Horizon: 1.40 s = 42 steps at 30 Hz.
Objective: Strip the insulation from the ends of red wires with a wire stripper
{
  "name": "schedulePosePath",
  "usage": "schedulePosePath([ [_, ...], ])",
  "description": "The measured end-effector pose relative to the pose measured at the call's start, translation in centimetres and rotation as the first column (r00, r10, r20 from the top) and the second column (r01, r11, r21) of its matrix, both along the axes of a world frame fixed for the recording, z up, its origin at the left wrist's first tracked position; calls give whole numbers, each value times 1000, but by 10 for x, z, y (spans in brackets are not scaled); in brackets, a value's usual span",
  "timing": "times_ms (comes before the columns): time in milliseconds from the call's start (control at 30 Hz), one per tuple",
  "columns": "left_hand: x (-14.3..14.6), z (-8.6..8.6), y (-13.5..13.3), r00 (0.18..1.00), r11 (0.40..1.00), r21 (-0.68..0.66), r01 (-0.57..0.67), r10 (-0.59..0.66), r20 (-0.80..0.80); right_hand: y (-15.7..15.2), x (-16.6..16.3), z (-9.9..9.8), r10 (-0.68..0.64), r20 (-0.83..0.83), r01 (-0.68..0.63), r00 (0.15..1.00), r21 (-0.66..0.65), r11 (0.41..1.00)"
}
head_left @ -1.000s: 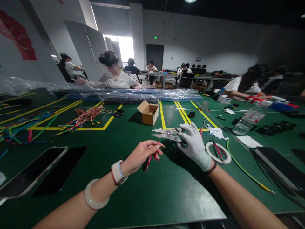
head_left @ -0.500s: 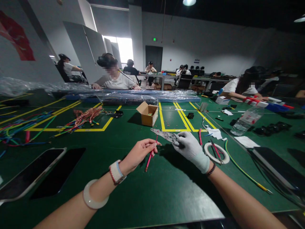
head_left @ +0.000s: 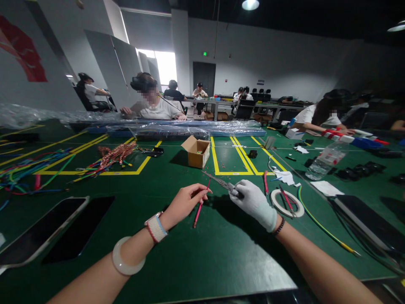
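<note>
My bare left hand (head_left: 189,202) pinches a short red wire (head_left: 198,214) between thumb and fingers, its upper end pointing up and away from me. My right hand (head_left: 255,202), in a white glove, is closed around wire strippers (head_left: 221,181). The tool's jaws point left and meet or pass just beside the wire's upper end; whether they grip it I cannot tell. Beyond both hands stands an open cardboard box (head_left: 198,158) with small bits inside.
Left lie bare copper strands (head_left: 117,155), coloured wires (head_left: 41,166) and two phones. To the right are a white tape roll (head_left: 274,207), a yellow-green wire (head_left: 322,232) and a plastic bottle (head_left: 327,162). Plastic-wrapped lengths (head_left: 177,128) line the far side; a person (head_left: 153,105) sits behind.
The wire strippers have turned in my right hand, so their jaws now show nearly edge-on. My left hand keeps its pinch on the red wire, with only a slight shift.
</note>
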State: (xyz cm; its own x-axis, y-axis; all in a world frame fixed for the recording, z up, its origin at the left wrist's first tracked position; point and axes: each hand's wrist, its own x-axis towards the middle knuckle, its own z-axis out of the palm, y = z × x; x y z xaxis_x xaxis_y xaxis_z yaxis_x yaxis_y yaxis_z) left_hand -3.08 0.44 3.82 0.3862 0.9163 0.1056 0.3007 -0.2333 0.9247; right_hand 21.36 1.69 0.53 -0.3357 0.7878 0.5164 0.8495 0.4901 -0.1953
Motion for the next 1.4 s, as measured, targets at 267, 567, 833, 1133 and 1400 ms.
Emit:
schedulePosePath([
  [267,3,0,-2,987,988,-148,33,-10,158,13,9,1,80,40,-86,996,180,980],
  [567,6,2,-6,977,965,-249,78,-25,213,10,8,7,65,91,-85,994,234,968],
  [833,7,2,-8,971,959,-263,110,-46,236,5,5,7,16,68,-27,998,170,985],
  [1133,5,-5,-3,940,945,-292,146,-40,340,3,0,6,35,11,-37,999,139,990],
  [1400,4,-9,-1,903,926,-355,129,38,428,12,9,1,82,128,-101,988,152,983],
])
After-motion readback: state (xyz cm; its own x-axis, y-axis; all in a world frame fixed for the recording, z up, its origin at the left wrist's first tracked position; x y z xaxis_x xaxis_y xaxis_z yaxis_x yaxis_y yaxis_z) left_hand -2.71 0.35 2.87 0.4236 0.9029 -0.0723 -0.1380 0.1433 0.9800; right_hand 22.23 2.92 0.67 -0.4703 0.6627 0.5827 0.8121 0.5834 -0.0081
